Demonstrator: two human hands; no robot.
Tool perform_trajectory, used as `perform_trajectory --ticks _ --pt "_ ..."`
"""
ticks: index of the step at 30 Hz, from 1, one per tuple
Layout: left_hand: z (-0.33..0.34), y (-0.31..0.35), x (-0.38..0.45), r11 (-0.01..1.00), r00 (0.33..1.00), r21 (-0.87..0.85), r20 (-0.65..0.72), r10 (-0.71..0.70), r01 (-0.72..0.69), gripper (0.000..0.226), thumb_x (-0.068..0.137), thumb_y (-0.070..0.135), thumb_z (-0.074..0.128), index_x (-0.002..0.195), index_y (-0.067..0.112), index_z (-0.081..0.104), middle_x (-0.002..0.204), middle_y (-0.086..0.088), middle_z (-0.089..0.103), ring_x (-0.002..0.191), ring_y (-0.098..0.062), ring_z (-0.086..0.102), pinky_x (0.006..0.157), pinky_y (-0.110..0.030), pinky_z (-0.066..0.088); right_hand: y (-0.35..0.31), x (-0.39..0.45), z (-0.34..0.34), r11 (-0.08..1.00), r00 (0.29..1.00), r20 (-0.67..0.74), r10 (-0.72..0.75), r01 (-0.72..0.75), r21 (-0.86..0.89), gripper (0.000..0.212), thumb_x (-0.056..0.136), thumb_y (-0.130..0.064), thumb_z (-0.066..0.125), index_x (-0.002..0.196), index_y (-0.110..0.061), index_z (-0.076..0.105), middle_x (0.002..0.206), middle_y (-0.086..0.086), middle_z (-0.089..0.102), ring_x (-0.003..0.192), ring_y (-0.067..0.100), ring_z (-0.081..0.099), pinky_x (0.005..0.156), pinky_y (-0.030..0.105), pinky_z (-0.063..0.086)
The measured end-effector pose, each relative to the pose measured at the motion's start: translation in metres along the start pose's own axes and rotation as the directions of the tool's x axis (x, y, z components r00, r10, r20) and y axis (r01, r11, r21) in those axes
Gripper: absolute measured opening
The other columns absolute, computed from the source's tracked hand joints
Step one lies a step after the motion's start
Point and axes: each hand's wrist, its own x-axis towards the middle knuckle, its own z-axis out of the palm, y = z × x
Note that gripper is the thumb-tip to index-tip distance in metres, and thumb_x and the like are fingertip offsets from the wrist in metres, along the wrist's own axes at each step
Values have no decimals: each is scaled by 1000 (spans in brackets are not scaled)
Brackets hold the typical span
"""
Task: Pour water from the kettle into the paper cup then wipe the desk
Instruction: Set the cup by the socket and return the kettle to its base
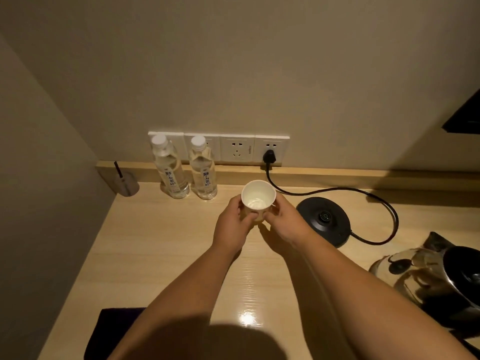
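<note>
A white paper cup (258, 196) stands upright near the back middle of the light wooden desk (161, 255). Both hands wrap its lower wall: my left hand (231, 224) from the left, my right hand (284, 222) from the right. The cup's inside looks pale; I cannot tell if there is water in it. A shiny steel kettle (426, 276) with a black handle sits off its base at the right edge. Its round black base (324, 219) lies just right of my right hand. A dark cloth (114, 331) lies at the desk's front left, partly hidden by my left arm.
Two clear water bottles (168, 170) (204, 172) stand against the back ledge left of the cup. A black cord (376, 201) runs from a wall socket (270, 154) to the base. A clear cup with a straw (126, 183) sits in the back left corner.
</note>
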Motion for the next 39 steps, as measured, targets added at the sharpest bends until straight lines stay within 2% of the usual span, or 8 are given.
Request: perform_trajectory --ticks 8,12,17,22,27,33,37,39 --pt "12 -14 31 999 999 -19 -38 -35 34 54 86 19 69 134 26 44 131 3 58 120 -13 52 95 -30 44 1 33 -3 1000 1000 17 -6 6 0 67 89 -5 60 144 -31 34 138 -2 49 124 14 43 99 31 38" --pt "17 -15 32 1000 998 -13 -59 -26 25 53 87 20 69 133 25 45 130 5 57 119 -9 51 89 -23 40 2 36 -7 1000 999 37 7 -7 -13 64 90 -8 61 144 -31 34 137 -2 49 118 10 43 95 28 37" --pt "16 -15 33 1000 998 -6 -59 -28 28 53 87 20 68 134 25 44 132 4 57 121 -12 52 92 -25 42 1 38 -6 1000 999 37 7 -6 -26 65 91 -7 59 145 -30 31 140 -1 46 122 11 41 95 27 35" --pt "14 -13 31 999 999 30 -42 -29 30 57 88 21 68 137 25 41 135 3 55 122 -14 52 88 -23 41 1 37 -4 999 1000 27 6 -5 -40 65 92 -8 59 146 -30 29 142 0 45 124 11 40 95 27 35" --pt "11 -7 30 994 999 108 -17 -29 31 61 88 21 68 141 25 37 137 4 51 108 -3 49 67 -7 34 0 33 -6 996 999 18 37 -36 -87 74 91 -4 57 149 -34 21 150 2 39 137 24 36 108 43 36" --pt "3 -11 22 961 1000 277 0 1 -1 74 86 34 69 146 21 29 149 -1 40 132 -19 42 95 -30 38 -4 21 -11 969 998 -4 70 -69 -238 79 91 -3 53 152 -30 11 156 4 30 140 29 31 106 45 39" --pt "-5 -12 7 906 999 421 29 40 -49 74 90 43 61 148 18 24 152 -2 33 132 -20 41 97 -35 41 -9 6 -13 934 997 -36 65 -73 -351 76 95 -7 49 153 -24 4 156 5 28 139 27 33 106 38 36" --pt "-7 -11 -7 854 997 515 33 71 -78 72 92 48 53 149 17 21 156 -2 24 136 -20 35 103 -37 39 -12 -7 -14 898 998 -53 24 -44 -437 72 96 -10 47 153 -21 6 155 6 31 136 26 38 104 34 37"
